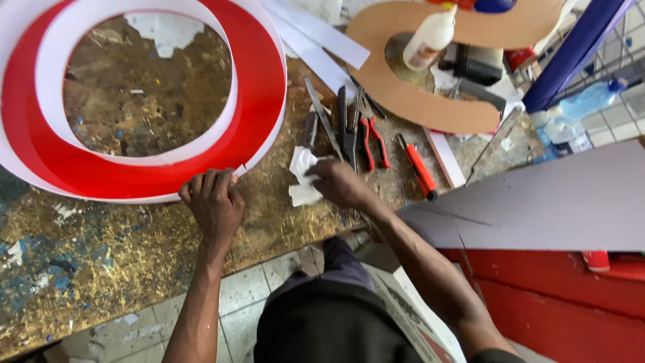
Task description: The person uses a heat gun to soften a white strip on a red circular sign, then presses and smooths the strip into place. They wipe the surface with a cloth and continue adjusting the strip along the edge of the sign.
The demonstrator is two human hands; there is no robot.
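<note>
The large red and white ring-shaped sign face [144, 168] is laid flat on the scuffed, paint-flecked wooden worktop [101, 249], filling the ten o'clock part of the view. Its near rim, at about six o'clock of the ring, is gripped by the left hand [213, 202], whose fingers are curled over the edge and closed on it. A crumpled white cloth [302, 178] is held in the right hand [341, 183], just beside the ring at its four o'clock, and is pressed toward the worktop.

Judged from this, wiping appears to be in hand; how much of the red face has been cleaned cannot be told, and no smears are seen on it.

Toward one o'clock a row of tools is laid out: red-handled pliers [371, 134] and an orange utility knife [416, 167]. Farther off, a brown curved cardboard cut-out [403, 97] is seen with a white squeeze bottle [428, 39] resting on it.
</note>
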